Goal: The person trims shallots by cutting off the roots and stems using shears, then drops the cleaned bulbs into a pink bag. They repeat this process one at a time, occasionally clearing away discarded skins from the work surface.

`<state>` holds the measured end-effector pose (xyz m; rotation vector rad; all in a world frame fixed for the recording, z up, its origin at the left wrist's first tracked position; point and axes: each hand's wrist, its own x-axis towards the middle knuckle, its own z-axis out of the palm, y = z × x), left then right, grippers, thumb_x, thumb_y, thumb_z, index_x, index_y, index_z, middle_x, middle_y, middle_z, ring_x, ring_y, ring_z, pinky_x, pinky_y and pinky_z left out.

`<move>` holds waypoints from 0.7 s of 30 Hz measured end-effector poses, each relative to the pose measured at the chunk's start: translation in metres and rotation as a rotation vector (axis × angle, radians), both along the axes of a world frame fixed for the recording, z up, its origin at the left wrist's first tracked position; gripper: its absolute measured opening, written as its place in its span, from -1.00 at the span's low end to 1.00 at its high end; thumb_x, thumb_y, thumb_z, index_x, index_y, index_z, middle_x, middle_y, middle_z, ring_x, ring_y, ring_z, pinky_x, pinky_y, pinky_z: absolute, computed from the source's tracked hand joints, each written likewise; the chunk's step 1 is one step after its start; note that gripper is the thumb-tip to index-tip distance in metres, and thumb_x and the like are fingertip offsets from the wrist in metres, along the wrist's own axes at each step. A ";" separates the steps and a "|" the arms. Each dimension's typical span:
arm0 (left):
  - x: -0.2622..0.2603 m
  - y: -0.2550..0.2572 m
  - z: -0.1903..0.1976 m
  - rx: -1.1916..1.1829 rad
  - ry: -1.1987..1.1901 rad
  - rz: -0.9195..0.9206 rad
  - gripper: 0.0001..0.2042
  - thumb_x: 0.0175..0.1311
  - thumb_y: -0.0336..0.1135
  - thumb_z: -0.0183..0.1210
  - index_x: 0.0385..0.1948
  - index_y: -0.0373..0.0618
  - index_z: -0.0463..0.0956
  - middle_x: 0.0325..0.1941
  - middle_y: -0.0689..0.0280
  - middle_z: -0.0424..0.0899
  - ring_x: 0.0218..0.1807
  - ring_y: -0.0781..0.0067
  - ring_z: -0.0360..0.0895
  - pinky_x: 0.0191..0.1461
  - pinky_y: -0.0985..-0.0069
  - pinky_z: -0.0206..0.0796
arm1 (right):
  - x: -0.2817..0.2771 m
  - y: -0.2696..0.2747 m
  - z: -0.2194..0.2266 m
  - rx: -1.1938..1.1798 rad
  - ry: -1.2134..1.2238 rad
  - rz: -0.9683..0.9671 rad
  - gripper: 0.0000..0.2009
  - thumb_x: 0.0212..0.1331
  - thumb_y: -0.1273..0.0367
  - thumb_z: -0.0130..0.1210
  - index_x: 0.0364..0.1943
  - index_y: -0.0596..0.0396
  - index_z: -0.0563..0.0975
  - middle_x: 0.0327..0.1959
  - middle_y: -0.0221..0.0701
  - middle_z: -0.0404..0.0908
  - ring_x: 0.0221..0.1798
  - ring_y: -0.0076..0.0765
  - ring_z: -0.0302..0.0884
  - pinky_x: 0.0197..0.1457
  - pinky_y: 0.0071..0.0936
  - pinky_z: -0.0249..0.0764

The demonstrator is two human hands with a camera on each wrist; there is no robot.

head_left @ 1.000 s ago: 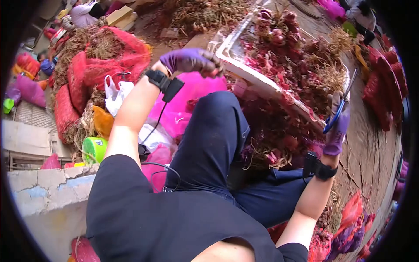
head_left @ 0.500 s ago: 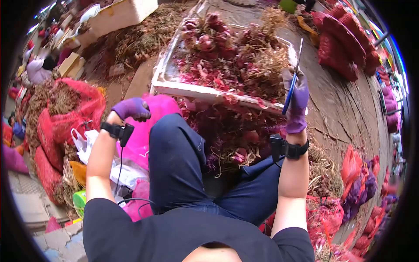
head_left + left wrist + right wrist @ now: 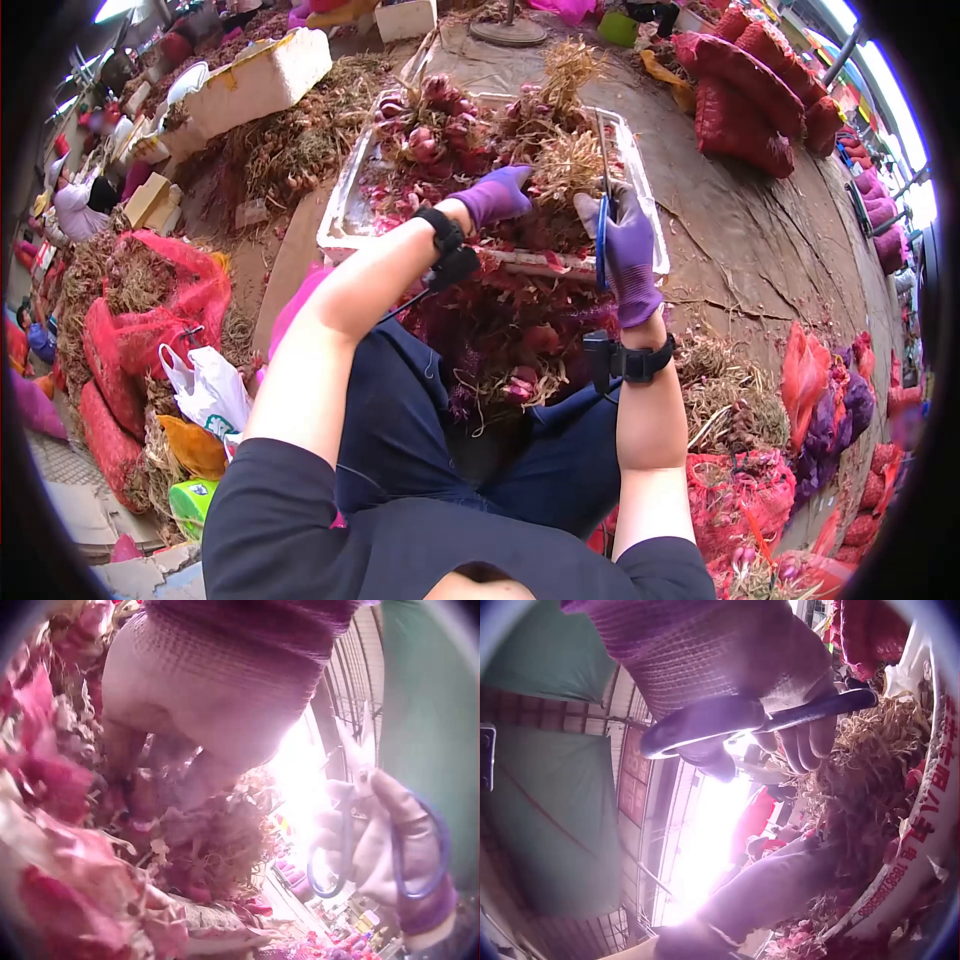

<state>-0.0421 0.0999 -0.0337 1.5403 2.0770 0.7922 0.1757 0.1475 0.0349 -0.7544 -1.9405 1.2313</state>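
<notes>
A white foam tray (image 3: 345,243) in front of the knees holds red shallots (image 3: 425,143) with dry stalks and loose skins. My left hand (image 3: 497,197), in a purple glove, reaches over the tray to the pile's middle, beside a tuft of straw-coloured stalks (image 3: 570,160). In the left wrist view its fingers point down among the skins and stalks; the tips are hidden, and I cannot tell whether they grip a bulb. My gloved right hand (image 3: 628,245) holds blue-handled scissors (image 3: 361,769) at the tray's right side, blades pointing away and slightly parted in the left wrist view.
Below the tray's near edge, between the knees, lies a heap of shallot skins (image 3: 520,340). Red mesh bags (image 3: 160,325) and a white plastic bag (image 3: 207,388) lie at left. Dry stalks (image 3: 730,395) and full red sacks (image 3: 745,115) are at right. A foam box (image 3: 250,95) stands behind left.
My left hand has come from beside the pink bag, left of the tray, over into the pile. The scissors stay in my right hand. The head view has swung toward the tray.
</notes>
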 end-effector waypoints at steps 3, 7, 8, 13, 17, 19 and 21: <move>0.011 0.014 0.004 -0.042 0.230 0.092 -0.53 0.02 -0.21 0.28 0.00 -0.18 0.51 -0.06 -0.06 0.63 0.04 -0.06 0.55 0.09 0.26 0.41 | -0.001 0.002 -0.002 -0.027 -0.028 -0.007 -0.53 0.09 0.17 0.31 -0.07 0.24 0.49 -0.51 -0.56 0.45 -0.44 -0.68 0.35 -0.37 -0.64 0.34; 0.008 0.013 0.000 -0.034 0.251 0.090 -0.60 0.04 -0.17 0.23 -0.07 -0.15 0.54 -0.08 -0.02 0.64 0.01 -0.06 0.57 0.07 0.23 0.42 | 0.001 -0.009 0.013 -0.013 -0.145 -0.042 -0.53 0.04 0.17 0.31 -0.06 0.19 0.49 -0.49 -0.42 0.56 -0.43 -0.52 0.50 -0.30 -0.49 0.44; 0.007 0.009 0.002 0.045 0.162 0.050 -0.58 0.04 -0.16 0.21 -0.05 -0.14 0.54 -0.06 -0.01 0.63 0.02 -0.09 0.55 0.09 0.21 0.42 | 0.000 -0.009 0.014 0.055 -0.189 -0.048 -0.54 0.03 0.18 0.31 -0.04 0.16 0.49 -0.48 -0.39 0.58 -0.43 -0.46 0.52 -0.28 -0.45 0.46; 0.020 -0.014 0.032 0.042 0.280 -0.059 -0.67 0.09 -0.23 0.16 -0.11 -0.12 0.54 -0.07 0.01 0.62 -0.02 -0.07 0.56 0.06 0.16 0.39 | -0.012 -0.007 -0.009 0.264 0.030 0.110 -0.49 0.04 0.38 0.23 0.15 0.06 0.41 -0.17 -0.18 0.65 -0.11 -0.18 0.67 -0.07 -0.35 0.54; 0.040 -0.034 0.057 0.221 0.373 -0.043 -0.68 0.12 -0.07 0.21 -0.35 -0.18 0.58 -0.32 0.04 0.64 -0.21 -0.01 0.58 -0.10 0.21 0.41 | -0.021 -0.007 -0.014 0.222 -0.072 0.114 -0.44 0.07 0.28 0.20 0.22 0.04 0.37 -0.05 -0.10 0.62 0.00 -0.04 0.62 0.06 -0.29 0.49; 0.036 -0.038 0.055 0.147 0.330 -0.068 -0.68 0.15 -0.06 0.20 -0.33 -0.18 0.59 -0.33 0.07 0.65 -0.26 0.05 0.60 -0.14 0.26 0.42 | -0.027 0.009 -0.038 0.222 -0.175 0.055 -0.44 0.07 0.24 0.19 0.21 0.04 0.38 -0.05 -0.09 0.62 0.00 -0.02 0.61 0.07 -0.27 0.48; 0.025 -0.039 0.048 0.055 0.070 -0.109 -0.66 0.29 -0.07 0.14 -0.25 -0.21 0.59 -0.32 0.16 0.70 -0.36 0.30 0.64 -0.22 0.39 0.45 | -0.027 0.017 -0.041 0.159 -0.260 0.047 -0.45 0.05 0.17 0.17 0.15 0.07 0.43 -0.05 -0.08 0.62 -0.01 0.02 0.60 0.07 -0.24 0.47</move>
